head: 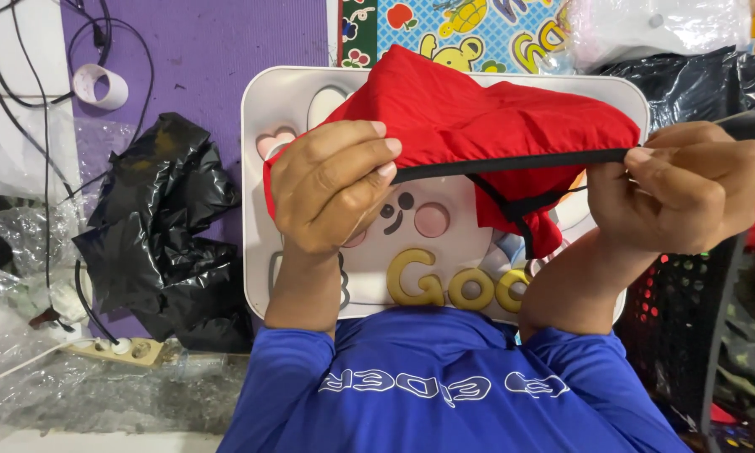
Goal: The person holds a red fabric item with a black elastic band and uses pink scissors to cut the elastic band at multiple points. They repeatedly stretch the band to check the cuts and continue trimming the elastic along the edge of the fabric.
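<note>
Red fabric filled the middle of the head view: you held a red garment (486,117) with black elastic trim up above a white lap tray (260,252), stretched between both hands. Your left hand (331,184) was closed around the garment's left end, fingers curled over the cloth and pressing it against the thumb. Your right hand (688,189) pinched the black elastic band (512,163) at the other end, thumb and fingertips pressed together on it, so the band ran taut from hand to hand. The cloth bunched loosely over the band and a corner hung down toward the tray.

As far as this view showed, the garment was lifted and pulled straight along its band, but I judged it not yet folded or laid flat; nothing of it rested on the tray. The tray's surface, with its raised cartoon shapes, sat bare beneath.

To your left lay a crumpled black plastic bag (163,226), a roll of tape (100,85) on a purple mat (226,42), and clear plastic wrap (75,394). A dark mesh basket (688,319) stood at your right.
</note>
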